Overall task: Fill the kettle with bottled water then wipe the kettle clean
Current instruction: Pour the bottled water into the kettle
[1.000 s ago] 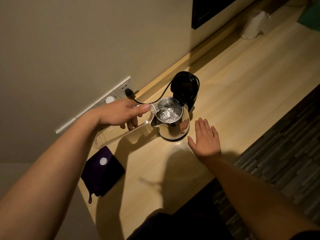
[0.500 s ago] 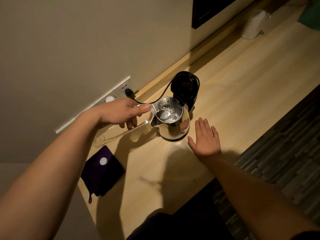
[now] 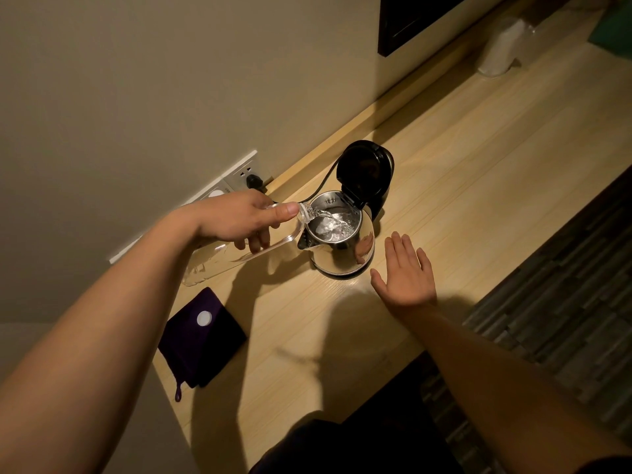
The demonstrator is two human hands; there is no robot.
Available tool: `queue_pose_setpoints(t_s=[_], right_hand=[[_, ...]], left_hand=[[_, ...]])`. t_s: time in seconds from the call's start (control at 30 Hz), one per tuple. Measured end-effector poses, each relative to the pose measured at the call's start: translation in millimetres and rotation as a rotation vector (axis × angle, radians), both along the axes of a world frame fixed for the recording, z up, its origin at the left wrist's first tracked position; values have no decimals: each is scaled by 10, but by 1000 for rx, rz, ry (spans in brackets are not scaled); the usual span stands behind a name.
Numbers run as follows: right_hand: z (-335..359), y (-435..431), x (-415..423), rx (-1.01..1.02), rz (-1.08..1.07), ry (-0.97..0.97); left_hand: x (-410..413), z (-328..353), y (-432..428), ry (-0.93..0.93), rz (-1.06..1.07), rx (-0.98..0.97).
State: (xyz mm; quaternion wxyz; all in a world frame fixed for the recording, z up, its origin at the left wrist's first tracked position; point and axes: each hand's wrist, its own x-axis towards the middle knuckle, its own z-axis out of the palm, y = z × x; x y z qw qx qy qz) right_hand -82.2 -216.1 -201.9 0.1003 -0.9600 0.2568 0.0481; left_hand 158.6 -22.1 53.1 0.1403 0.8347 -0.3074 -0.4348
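A shiny steel kettle (image 3: 345, 251) stands on the wooden counter (image 3: 478, 172) with its black lid (image 3: 364, 172) flipped up. My left hand (image 3: 239, 217) grips a clear plastic water bottle (image 3: 219, 265), tipped almost level, its mouth over the kettle's rim. Water streams from it into the kettle. My right hand (image 3: 405, 271) lies flat on the counter just right of the kettle, fingers straight, holding nothing. A folded dark purple cloth (image 3: 201, 340) lies at the counter's left end with the white bottle cap (image 3: 204, 318) on it.
The kettle's black cord runs to a plug in the white wall socket (image 3: 244, 174) behind my left hand. A pale container (image 3: 499, 49) stands far back on the counter. A dark frame (image 3: 410, 18) hangs on the wall above. Dark striped flooring lies to the right.
The bottle has tilted a little further as the pour goes on, and its rear end now sits slightly higher. My right hand has stayed in place.
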Motion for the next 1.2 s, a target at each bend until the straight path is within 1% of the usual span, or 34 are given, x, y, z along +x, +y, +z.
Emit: queue_pose_setpoints(t_s=[0.5,0.83,1.2], right_hand=[[-3,0,8,6,-6,-4],[-4,-17,14,7,2,32],[-15,-16,-1,8,7,12]], left_hand=[[29,26,-70,9,-36,60],[47,30,-173,-2,-54,107],[82,73,-383,8,-107,227]])
